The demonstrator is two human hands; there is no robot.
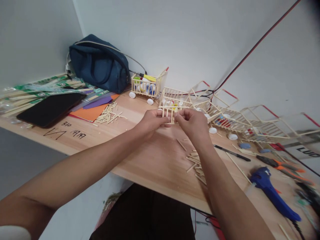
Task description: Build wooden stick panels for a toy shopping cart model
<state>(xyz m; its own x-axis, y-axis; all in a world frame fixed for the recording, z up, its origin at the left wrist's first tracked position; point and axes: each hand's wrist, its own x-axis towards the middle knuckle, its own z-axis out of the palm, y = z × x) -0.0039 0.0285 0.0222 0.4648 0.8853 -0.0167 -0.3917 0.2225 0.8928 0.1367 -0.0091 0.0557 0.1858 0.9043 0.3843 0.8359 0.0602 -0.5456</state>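
A small wooden stick frame (168,111) with upright bars is held up over the middle of the table. My left hand (153,122) pinches its left end between thumb and fingers. At its right side, my right hand (191,120) closes its fingertips on one of the bars; whether a loose stick is also in them cannot be made out. Just behind the frame stands a stick-built miniature cart (175,95), partly hidden by it. Short cut sticks (196,163) lie on the table beside my right forearm.
A filled miniature cart (146,86) stands near a blue bag (98,63). More carts (230,120) line the wall. On the right lie a blue glue gun (272,193), pliers (280,165) and a black pen (232,152); on the left, a black tablet (51,108), coloured paper (87,111) and a stick pile (108,114).
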